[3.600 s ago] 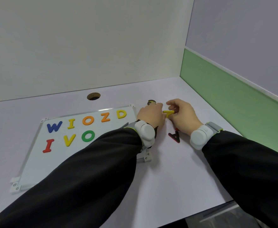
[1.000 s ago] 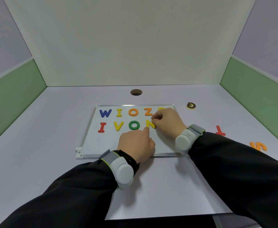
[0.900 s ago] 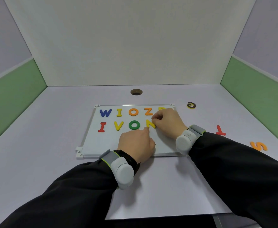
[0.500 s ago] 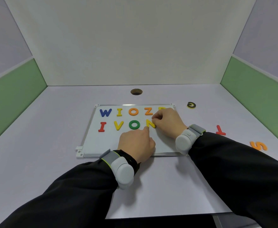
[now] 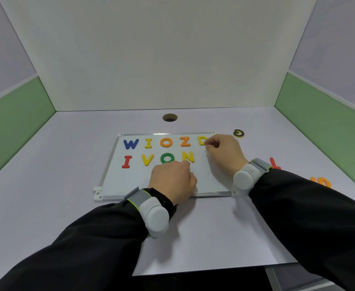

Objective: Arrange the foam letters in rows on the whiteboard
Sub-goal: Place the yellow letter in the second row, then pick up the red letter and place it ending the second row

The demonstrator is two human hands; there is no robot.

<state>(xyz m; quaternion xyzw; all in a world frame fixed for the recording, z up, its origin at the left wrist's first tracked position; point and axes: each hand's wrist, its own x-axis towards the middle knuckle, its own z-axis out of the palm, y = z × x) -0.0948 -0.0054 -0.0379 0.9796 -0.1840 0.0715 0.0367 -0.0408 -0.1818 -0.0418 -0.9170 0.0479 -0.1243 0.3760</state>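
Observation:
The whiteboard (image 5: 210,179) lies flat on the desk with two rows of foam letters. The top row reads W (image 5: 131,143), I, O, Z, D (image 5: 201,140). Below it stand a red I (image 5: 126,161), a yellow V, a green O (image 5: 167,158) and a yellow N (image 5: 188,156). My left hand (image 5: 172,179) rests on the board as a loose fist, its index fingertip touching the N's lower edge. My right hand (image 5: 224,153) sits to the right of the N with curled fingers at the D's right side, holding nothing.
Loose letters lie on the desk right of the board: a black and yellow G (image 5: 238,133), a red T (image 5: 274,163) partly behind my right wrist, and an orange S (image 5: 322,182). A cable hole (image 5: 169,117) is behind the board. Green walls bound both sides.
My right hand has let go of the yellow N and moved up and right to the D. The N now shows fully in the second row. My left hand has stayed put.

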